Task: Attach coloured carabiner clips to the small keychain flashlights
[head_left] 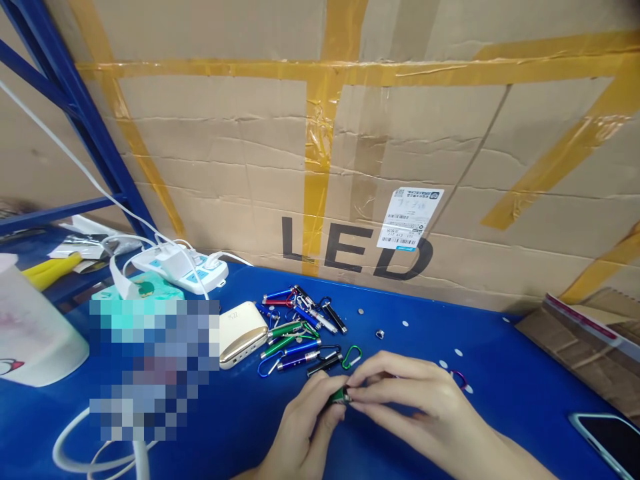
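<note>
Behind everything, a taped cardboard box [400, 153] marked LED walls off the blue table [500, 373]. Just before the box's lettering lies a heap of small keychain flashlights [300, 330], a gold power bank [241, 333] at its left edge. Nearer than the heap, left hand [305, 427] and right hand [415, 393] pinch one green flashlight [341, 395] between their fingertips.

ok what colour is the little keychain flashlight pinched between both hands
Green: the small metal keychain flashlight held between the left hand and right hand, seen in the head view.
</note>
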### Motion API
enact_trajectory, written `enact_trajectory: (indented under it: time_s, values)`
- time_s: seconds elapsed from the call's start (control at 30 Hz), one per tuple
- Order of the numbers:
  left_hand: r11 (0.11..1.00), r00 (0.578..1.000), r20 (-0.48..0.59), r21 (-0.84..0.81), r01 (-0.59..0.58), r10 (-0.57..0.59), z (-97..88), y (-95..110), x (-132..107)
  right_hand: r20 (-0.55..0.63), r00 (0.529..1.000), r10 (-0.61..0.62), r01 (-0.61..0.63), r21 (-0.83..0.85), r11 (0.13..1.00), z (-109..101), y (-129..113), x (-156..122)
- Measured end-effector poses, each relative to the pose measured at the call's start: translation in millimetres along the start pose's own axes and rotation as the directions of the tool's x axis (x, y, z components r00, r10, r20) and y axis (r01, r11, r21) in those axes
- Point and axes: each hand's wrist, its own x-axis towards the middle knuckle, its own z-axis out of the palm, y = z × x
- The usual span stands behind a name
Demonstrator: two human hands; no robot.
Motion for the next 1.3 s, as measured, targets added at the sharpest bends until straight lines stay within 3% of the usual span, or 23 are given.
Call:
enact_trajectory:
  time_s: [0.17, 0.27, 0.43, 0.53, 0.63, 0.73, 0.93, 1.17, 1.3]
  values:
    - [0.999, 0.999, 0.028, -0.005, 0.034, -0.033, -0.2, -2, -1, 0.030, 0.999, 0.015, -0.015, -0.018, 1.000, 0, -2, -2]
    - [0.991, 0.991, 0.031, -0.008, 0.133, -0.133, -0.2, -3, -2, 0.073, 0.994, 0.076, -0.069, -0.087, 0.994, 3, -4, -2]
    - [0.946, 0.944, 0.064, -0.004, 0.324, -0.323, -3.3, -1, 1, 0.149, 0.970, 0.192, -0.172, -0.139, 0.975, -5, -1, -1]
    - [0.905, 0.904, 0.046, 0.025, 0.425, -0.425, -7.5, 0, 7, 0.089, 0.960, 0.264, -0.236, -0.239, 0.942, -25, 14, -1]
    - [0.868, 0.869, 0.017, 0.069, 0.492, -0.494, -11.3, -3, 14, 0.052, 0.916, 0.397, -0.334, -0.446, 0.830, -48, 36, -4]
    - [0.861, 0.864, 0.010, 0.089, 0.501, -0.504, -13.2, -10, 18, 0.146, 0.847, 0.511, -0.368, -0.531, 0.763, -60, 51, -8]
    - [0.898, 0.900, 0.031, 0.088, 0.431, -0.435, -13.5, -10, 17, 0.356, 0.731, 0.581, -0.427, -0.426, 0.798, -49, 54, -14]
    - [0.913, 0.908, 0.107, 0.103, 0.395, -0.405, -10.2, -5, 18, 0.336, 0.817, 0.469, -0.351, -0.356, 0.866, -31, 68, -11]
    - [0.925, 0.903, 0.200, 0.076, 0.372, -0.380, -8.7, -11, 17, 0.167, 0.899, 0.404, -0.407, -0.019, 0.913, -23, 50, 1]
